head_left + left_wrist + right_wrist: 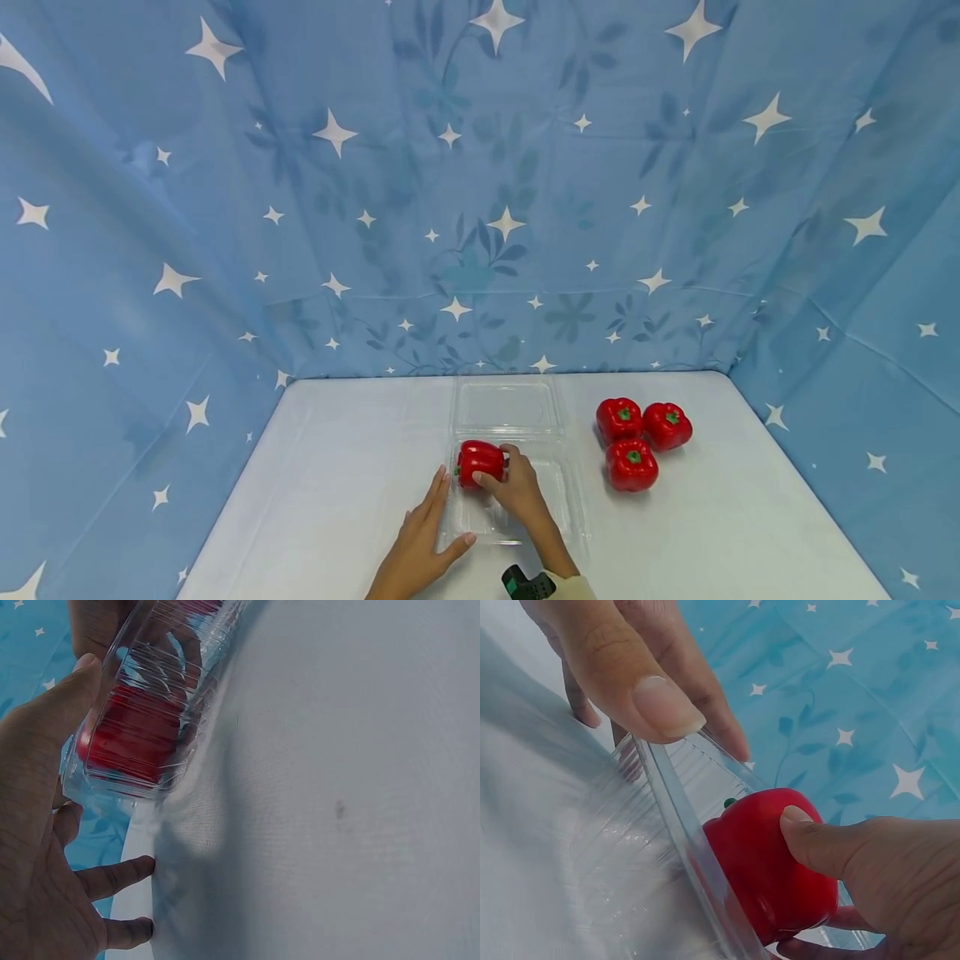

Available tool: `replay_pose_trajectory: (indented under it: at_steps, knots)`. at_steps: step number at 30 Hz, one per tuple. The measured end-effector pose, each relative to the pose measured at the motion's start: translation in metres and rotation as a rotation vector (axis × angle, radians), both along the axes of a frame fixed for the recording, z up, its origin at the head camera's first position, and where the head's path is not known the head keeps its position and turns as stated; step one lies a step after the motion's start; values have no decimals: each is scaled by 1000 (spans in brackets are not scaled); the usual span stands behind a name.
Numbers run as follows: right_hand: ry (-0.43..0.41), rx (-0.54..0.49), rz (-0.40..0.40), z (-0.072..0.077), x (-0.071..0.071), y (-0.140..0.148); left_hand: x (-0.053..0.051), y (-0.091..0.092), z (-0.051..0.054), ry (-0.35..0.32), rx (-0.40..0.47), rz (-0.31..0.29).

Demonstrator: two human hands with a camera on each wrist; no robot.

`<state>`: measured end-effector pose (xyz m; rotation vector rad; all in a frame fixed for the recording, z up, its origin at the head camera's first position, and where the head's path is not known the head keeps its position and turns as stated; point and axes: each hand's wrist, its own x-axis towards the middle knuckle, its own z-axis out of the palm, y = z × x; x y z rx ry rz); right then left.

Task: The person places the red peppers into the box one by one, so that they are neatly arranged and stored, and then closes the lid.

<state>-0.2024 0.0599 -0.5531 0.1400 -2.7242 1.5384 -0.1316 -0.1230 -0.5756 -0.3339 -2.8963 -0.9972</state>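
Blue fabric backdrop, printed with white four-pointed stars and darker leaf sprigs, stands beyond both hands and to either side of a white tabletop.

Right grip, a bare hand: grasping one glossy red bell pepper, thumb on its near face, fingers about its right end. Pepper lies on its side, green stem pointing left, away from the right grip, within the far left part of a clear, ribbed plastic clamshell container. Whether it bears on the container floor: cannot tell. Clear plastic lid lies open beyond the right grip.

Left grip, also bare: released; fingers extended along the container's left side, thumb by its near rim.

Well to the right of the right grip: three more glossy red bell peppers with green stems up, bunched close together, two farther and one nearer.

Just behind the right grip: black wristband and pale cream sleeve.
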Motion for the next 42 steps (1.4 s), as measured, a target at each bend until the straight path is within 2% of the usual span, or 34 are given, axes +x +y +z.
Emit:
replay_pose_trajectory:
  at_steps: [13,21,30,42]
  knots:
    - [3,-1,-44,-1,-1,-3,-1,0,1,-4,-2,-8]
    - [1,25,-21,2,0,-1,-1,0,2,0,-15,11]
    - [-27,27,-11,3,2,1,-1,1,1,-16,-10,5]
    - [-23,33,2,3,2,1,-2,0,0,-18,-2,-4]
